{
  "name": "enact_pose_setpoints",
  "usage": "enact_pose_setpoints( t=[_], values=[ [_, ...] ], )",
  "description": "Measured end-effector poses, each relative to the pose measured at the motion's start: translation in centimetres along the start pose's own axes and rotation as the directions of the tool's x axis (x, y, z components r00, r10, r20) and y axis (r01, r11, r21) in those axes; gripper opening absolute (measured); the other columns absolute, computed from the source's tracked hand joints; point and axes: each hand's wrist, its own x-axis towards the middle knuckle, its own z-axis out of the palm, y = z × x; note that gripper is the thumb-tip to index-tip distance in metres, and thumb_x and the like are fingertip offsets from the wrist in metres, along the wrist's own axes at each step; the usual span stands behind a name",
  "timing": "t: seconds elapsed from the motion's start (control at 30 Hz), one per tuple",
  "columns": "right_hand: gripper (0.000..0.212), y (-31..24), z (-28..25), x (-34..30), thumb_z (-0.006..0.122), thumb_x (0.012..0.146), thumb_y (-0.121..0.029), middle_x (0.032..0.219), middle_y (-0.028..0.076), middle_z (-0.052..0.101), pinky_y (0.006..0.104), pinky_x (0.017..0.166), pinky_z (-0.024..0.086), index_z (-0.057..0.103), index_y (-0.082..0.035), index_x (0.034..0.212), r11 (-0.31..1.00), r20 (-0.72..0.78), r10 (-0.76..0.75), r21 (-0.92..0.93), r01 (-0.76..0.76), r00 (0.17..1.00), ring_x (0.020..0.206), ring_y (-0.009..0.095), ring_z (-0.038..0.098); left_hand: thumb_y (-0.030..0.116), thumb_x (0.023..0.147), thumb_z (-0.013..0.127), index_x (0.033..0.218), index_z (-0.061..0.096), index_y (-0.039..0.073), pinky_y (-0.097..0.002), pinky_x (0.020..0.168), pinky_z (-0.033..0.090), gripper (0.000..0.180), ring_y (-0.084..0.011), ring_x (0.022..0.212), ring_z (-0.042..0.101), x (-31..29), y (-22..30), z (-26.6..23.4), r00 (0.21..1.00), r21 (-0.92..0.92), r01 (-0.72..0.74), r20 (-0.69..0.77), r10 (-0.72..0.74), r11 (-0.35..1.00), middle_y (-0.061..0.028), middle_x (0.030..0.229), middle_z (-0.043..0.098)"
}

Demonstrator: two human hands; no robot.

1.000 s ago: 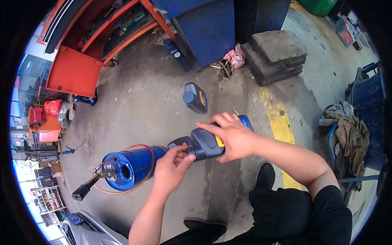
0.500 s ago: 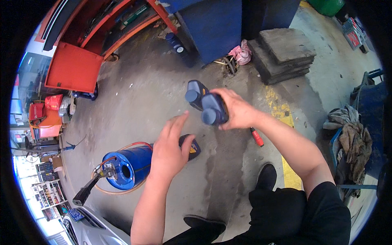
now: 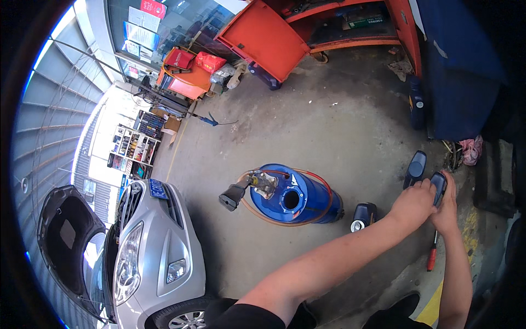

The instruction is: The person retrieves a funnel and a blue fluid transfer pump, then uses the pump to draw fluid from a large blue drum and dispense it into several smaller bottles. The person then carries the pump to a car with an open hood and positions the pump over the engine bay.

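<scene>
My right hand [image 3: 446, 205] is wrapped around the side of a dark blue plastic bottle [image 3: 438, 182] at the right. The fingers of my left hand [image 3: 413, 202] are curled over the near end of that same bottle, hiding its cap. Just beyond my left hand stands a similar bottle [image 3: 415, 166]. Nearer, left of my hands, a third dark bottle [image 3: 366, 211] shows a pale silvery top. Further left is a blue drum [image 3: 323, 200] with a round dark opening, a metal fitting and a reddish hose around it.
A red-handled screwdriver [image 3: 432, 259] lies below my hands. At the left stands a silver car [image 3: 156, 263], hood raised. An orange cabinet [image 3: 268, 38] with its door open stands at the back. Another dark bottle [image 3: 416, 104] is beside a blue cabinet [image 3: 460, 71].
The view has swung left, bringing the car into sight and shifting the bottles rightward. My left hand, open and apart before, has closed at the bottle in my right hand.
</scene>
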Motion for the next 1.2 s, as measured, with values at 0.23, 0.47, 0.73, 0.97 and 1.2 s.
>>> enact_pose_setpoints(
  t=[0.23,0.47,0.73,0.97,1.2],
  values=[
    [0.108,-0.3,-0.3,0.9,0.097,0.080,-0.014,0.169,0.023,0.051,0.0509,0.130,0.044,0.039,-0.010,0.171,0.972,0.123,0.114,0.189,-0.136,0.986,0.158,0.041,0.051,0.013,0.094,0.069,0.116,0.078,0.005,-0.0451,0.106,0.056,0.026,-0.0287,0.118,0.069,0.8,-1.2,0.6,0.881,0.215,-0.429,-0.114,0.459,0.877,-0.0110,0.116,0.075],
    [0.132,0.7,0.5,2.3,0.104,0.074,-0.018,0.175,0.027,0.043,0.0494,0.136,0.039,0.023,-0.007,0.178,0.971,0.136,0.216,0.071,-0.227,0.967,0.163,0.045,0.046,0.006,0.103,0.072,0.162,0.056,0.005,-0.0494,0.129,0.046,0.061,-0.0414,0.155,0.056,-7.8,-7.3,-7.6,0.998,0.072,0.064,0.010,-0.065,0.995,-0.0200,0.169,0.056],
    [0.111,-2.0,0.2,-2.0,0.098,0.083,-0.020,0.163,0.030,0.048,0.0522,0.133,0.040,0.031,0.003,0.169,0.906,-0.058,0.382,-0.172,-0.387,0.922,0.155,0.047,0.048,0.022,0.084,0.097,0.146,0.067,0.010,-0.0486,0.113,0.058,0.070,-0.0411,0.136,0.067,-15.5,-8.0,-7.9,0.940,0.137,0.238,0.215,-0.264,0.961,-0.0162,0.143,0.065],
    [0.118,-8.8,5.6,-8.5,0.100,0.080,-0.025,0.173,0.027,0.038,0.0514,0.137,0.036,0.030,-0.001,0.172,0.999,0.487,0.029,0.002,-0.034,0.873,0.165,0.047,0.036,0.021,0.088,0.096,0.143,0.066,0.007,-0.0476,0.101,0.062,0.064,-0.0364,0.122,0.074,-16.9,-10.2,-3.0,0.953,-0.022,0.297,0.060,-0.295,0.955,-0.0170,0.136,0.065],
    [0.153,-11.5,11.8,-5.6,0.105,0.076,-0.033,0.188,0.023,0.020,0.0540,0.142,0.027,-0.001,-0.012,0.184,0.991,0.615,-0.134,0.095,0.096,0.777,0.176,0.042,0.019,0.013,0.093,0.085,0.118,0.075,-0.002,-0.0372,0.079,0.064,0.031,-0.0238,0.086,0.080,-16.5,-11.4,-3.6,0.786,-0.353,0.608,0.143,-0.602,0.711,-0.0118,0.092,0.076]
  ],
)
